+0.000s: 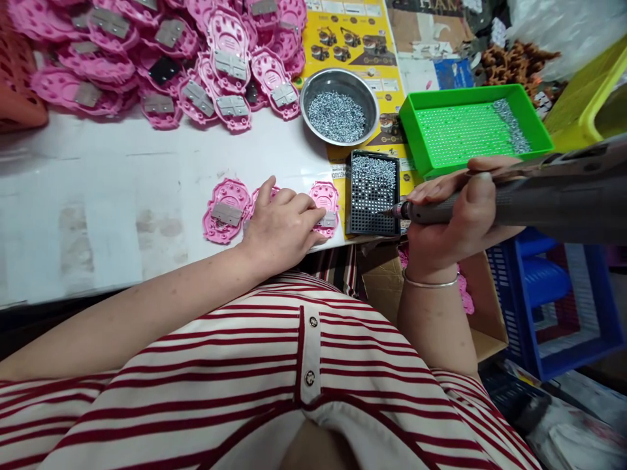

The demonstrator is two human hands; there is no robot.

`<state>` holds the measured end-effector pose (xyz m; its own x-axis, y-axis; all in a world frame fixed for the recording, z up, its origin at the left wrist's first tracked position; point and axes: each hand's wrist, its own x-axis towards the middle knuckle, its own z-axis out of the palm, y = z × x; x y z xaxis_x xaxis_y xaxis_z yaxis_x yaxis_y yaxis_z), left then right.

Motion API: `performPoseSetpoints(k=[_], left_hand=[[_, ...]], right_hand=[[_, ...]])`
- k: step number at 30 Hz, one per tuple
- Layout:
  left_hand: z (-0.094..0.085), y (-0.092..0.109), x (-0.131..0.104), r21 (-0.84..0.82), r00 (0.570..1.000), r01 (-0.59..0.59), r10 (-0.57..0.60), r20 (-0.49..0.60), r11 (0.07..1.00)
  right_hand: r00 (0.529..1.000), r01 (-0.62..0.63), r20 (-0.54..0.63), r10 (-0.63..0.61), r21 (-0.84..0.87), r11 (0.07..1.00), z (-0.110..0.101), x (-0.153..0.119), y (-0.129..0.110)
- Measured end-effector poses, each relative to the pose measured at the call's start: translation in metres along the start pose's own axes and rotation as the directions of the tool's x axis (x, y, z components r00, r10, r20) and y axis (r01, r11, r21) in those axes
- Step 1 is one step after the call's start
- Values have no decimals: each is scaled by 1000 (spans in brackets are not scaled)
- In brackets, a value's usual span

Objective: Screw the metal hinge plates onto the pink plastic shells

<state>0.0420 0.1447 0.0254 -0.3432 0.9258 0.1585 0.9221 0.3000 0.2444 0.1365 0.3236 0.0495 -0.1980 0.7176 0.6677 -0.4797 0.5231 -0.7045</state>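
Observation:
My right hand is wrapped around a dark electric screwdriver. Its bit points left, with the tip over a black perforated screw tray; whether it touches a screw I cannot tell. Small silver screws lie heaped in the tray's far part, others sit in its holes. My left hand lies with fingers apart over pink plastic shells. It partly covers a middle shell, and its fingertips rest at the grey plate on the right shell. Another pink shell with a grey plate lies left of the hand.
A metal bowl of screws and a green perforated tray stand behind the black tray. Many pink shells are piled at the back left. Right of the table are a cardboard box and blue crates.

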Motion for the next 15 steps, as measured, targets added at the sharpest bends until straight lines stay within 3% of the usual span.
performPoseSetpoints(k=[4,8,13,15], left_hand=[[2,-1,1,-47,998,40,-43,-48,998],[3,-3,3,-72,993,80,-86,-87,994],[2,-3,5,-96,992,68,-78,-98,993],[1,-3,6,-114,992,73,-84,-92,991]], right_hand=[[999,46,-18,-44,120,992,5,5,-13],[991,-34,134,3,233,972,18,-1,-26],[959,-55,285,3,175,983,38,-24,-24],[926,-166,348,143,36,985,39,-32,-20]])
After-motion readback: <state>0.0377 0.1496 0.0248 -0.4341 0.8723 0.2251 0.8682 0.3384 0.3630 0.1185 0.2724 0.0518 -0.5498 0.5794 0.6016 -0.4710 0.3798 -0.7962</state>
